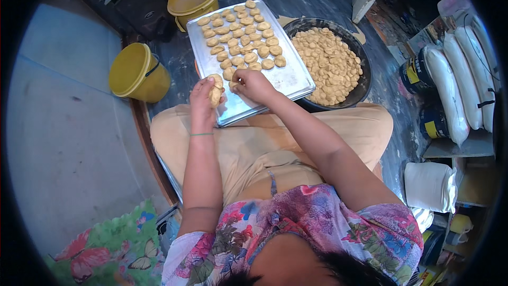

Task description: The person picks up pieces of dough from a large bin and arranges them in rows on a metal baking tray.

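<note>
My left hand (203, 95) grips several tan dough pieces (216, 87) stacked upright, at the lower left corner of a silver metal tray (280, 82). My right hand (251, 85) is closed on a small dough piece (234, 86) low over the tray, just right of my left hand. Rows of flattened round dough pieces (246, 39) cover the upper part of the tray. Right of the tray, a large black basin (364, 74) holds a heap of similar pieces (328, 63).
Yellow buckets (137, 74) stand left and behind the tray (193, 2). My crossed legs (360, 130) are beneath my arms. On the right are long white filled bags (465, 85), dark tubs (434, 122) and shelving (444, 150). A pale wall panel (69, 116) borders the left.
</note>
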Tool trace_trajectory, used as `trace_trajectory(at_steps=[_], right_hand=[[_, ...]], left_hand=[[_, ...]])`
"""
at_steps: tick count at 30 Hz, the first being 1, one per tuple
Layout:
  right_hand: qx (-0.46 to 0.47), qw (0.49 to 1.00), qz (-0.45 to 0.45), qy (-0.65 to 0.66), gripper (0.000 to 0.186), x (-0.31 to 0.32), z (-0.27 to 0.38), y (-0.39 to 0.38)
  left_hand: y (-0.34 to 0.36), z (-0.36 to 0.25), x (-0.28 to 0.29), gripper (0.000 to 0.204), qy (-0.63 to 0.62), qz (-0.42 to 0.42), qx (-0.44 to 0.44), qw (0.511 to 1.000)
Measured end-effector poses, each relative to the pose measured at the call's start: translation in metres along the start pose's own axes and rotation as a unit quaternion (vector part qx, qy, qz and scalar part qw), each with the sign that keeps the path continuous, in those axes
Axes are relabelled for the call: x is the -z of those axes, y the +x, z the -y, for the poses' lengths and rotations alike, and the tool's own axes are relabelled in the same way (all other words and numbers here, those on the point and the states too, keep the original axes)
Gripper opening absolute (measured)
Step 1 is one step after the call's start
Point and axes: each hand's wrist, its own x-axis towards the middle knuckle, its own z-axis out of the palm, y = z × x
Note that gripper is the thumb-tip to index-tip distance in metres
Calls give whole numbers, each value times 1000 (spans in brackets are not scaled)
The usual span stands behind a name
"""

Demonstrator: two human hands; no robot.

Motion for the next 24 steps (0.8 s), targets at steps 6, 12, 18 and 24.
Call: trace_trajectory(at_steps=[6, 12, 18, 24], right_hand=[[138, 965, 43, 217, 26, -12, -12, -3], [41, 956, -52, 287, 26, -7, -14, -13], [153, 977, -124, -77, 23, -19, -19, -28], [189, 974, 27, 122, 33, -2, 4, -31]], left_hand=[[-9, 4, -7, 24, 43, 52, 62, 996], [-3, 6, 12, 25, -31, 22, 36, 999], [-5, 3, 13, 32, -67, 31, 46, 996], [-15, 12, 7, 30, -44, 81, 76, 993]])
